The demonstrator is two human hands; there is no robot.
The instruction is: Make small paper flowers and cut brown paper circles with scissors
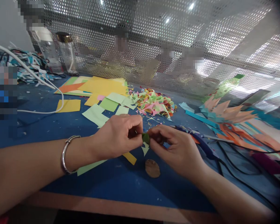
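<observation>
Between my fingertips, just above the blue table (95, 186), is a small dark green piece of paper (146, 137). My left hand (121, 135) pinches its left edge; a silver bangle (65, 155) circles that wrist. Thumb and forefinger of my right hand (175, 147) close on its right side. A pale green paper scrap (145, 149) shows right below the fingers. Nearer to me lies a brown oval disc (152, 168). A yellow paper strip (130, 158) and a pale green sheet (90, 168) stick out from under my left hand and wrist.
Behind my hands are pale green paper squares (95, 115), yellow sheets (105, 85) and a heap of colourful scraps (156, 102). A blue corded tool (205, 146) and orange strips (238, 132) lie right. Two bottles (67, 54) stand back left; a white cable (37, 74) crosses there.
</observation>
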